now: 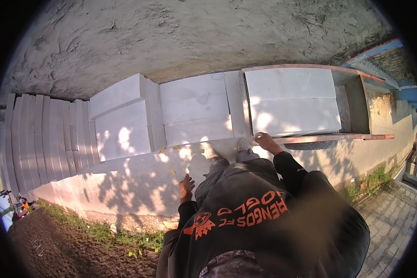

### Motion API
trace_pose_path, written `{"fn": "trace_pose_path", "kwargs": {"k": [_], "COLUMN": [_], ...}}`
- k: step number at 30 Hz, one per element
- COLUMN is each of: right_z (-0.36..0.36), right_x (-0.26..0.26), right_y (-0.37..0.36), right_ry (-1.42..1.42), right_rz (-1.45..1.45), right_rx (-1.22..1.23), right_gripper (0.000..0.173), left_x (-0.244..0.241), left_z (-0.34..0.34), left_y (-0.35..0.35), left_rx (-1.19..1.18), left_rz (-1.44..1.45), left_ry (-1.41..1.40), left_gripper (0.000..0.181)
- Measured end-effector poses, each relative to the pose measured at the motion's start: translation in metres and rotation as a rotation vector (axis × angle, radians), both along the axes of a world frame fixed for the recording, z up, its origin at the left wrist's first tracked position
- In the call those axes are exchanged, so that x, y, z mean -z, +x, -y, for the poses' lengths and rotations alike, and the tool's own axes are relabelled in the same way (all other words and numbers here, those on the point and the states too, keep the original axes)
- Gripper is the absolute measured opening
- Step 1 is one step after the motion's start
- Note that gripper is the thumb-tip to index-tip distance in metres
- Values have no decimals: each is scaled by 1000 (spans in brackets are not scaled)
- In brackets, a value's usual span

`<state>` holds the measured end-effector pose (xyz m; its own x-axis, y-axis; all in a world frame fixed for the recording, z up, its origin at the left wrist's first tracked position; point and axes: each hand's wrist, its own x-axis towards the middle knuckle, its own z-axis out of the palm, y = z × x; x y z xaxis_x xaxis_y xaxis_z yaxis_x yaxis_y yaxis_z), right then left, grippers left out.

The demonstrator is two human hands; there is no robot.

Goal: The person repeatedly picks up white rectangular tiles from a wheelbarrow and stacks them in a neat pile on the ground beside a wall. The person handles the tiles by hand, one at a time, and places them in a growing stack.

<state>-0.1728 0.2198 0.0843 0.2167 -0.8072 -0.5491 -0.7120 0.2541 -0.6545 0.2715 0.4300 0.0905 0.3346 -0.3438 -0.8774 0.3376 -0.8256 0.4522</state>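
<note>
Beside my right leg, my right hand [266, 142] is curled at the near corner of a metal cart [319, 138] with a reddish rim, its fingers closed on the rim. White-grey building blocks [292, 99] lie in the cart, filling the larger part of its box. My left hand [187, 187] hangs on the other side over the pavement, fingers apart and holding nothing. Left of the cart, more pale blocks [194, 104] are stacked in a row along the rough wall. A pale shoe [243, 144] stands close to the cart's corner.
A rough plastered wall [194, 38] runs behind the stacks. Upright slabs [48, 139] stand close together at the far left. Part of a tyre [311, 145] shows under the cart. Grass [100, 232] and bare soil [73, 253] edge the concrete path; paving stones [385, 219] lie at the lower right.
</note>
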Motion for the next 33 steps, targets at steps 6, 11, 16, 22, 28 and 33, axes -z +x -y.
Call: {"fn": "trace_pose_path", "kwargs": {"k": [6, 11, 16, 22, 28, 33], "right_z": [-28, -43, -24, 12, 22, 24], "right_x": [31, 61, 57, 37, 88, -14], "right_y": [-91, -175, -188, -182, -242, -138], "right_ry": [3, -145, -107, -225, -169, 575], "right_rz": [-169, -8, -113, -315, -69, 87], "right_rx": [76, -28, 42, -265, -267, 226], "right_gripper": [35, 25, 26, 20, 26, 36], "left_x": [-4, -3, -8, -13, -11, -7], "left_z": [6, 20, 24, 22, 36, -16], "left_y": [-37, -72, -99, -116, -135, -116], "left_rx": [-13, -19, -12, -54, -78, -212], "left_rz": [33, 23, 29, 48, 26, 55], "left_ry": [-4, -21, -43, -19, -26, 21], "left_gripper": [68, 67, 66, 66, 61, 59]}}
